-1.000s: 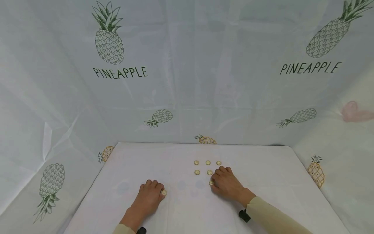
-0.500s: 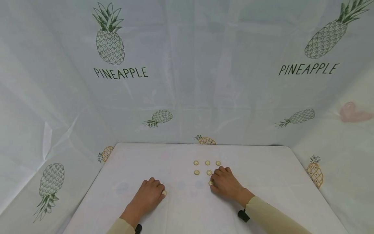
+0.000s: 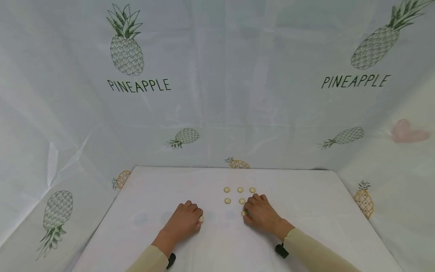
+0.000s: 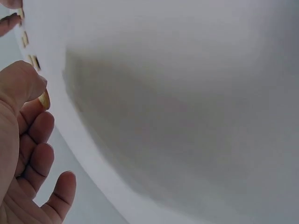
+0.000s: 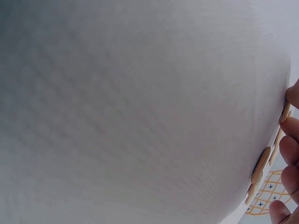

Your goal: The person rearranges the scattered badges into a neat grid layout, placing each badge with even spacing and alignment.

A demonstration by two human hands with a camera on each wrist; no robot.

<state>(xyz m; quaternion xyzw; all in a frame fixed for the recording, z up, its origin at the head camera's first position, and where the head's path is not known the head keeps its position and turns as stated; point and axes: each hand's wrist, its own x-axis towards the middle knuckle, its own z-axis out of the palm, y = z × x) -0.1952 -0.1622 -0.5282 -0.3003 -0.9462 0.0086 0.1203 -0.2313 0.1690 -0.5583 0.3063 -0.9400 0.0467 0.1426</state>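
Observation:
My left hand (image 3: 183,221) pinches a small round pale-yellow disc (image 3: 201,218) between thumb and bent forefinger. In the left wrist view this disc (image 4: 45,100) stands on edge, and the other fingers curl loosely below it. On the table to the right, my right hand (image 3: 261,213) holds another such disc (image 3: 243,213) by its edge; in the right wrist view thumb and forefinger sit at either side of that disc (image 5: 286,111). Just beyond the right hand lie more discs, three in a back row (image 3: 240,189) and two in a nearer row (image 3: 227,201).
A white cloth covers the table (image 3: 163,185). Behind it hangs a white curtain (image 3: 221,94) printed with pineapples, which also runs down both sides. Each wrist carries a small black camera, such as the right one (image 3: 281,251).
My left hand has moved right and slightly farther from me, carrying its disc toward the others. The right hand keeps its place at its disc. The discs in the two rows have not moved.

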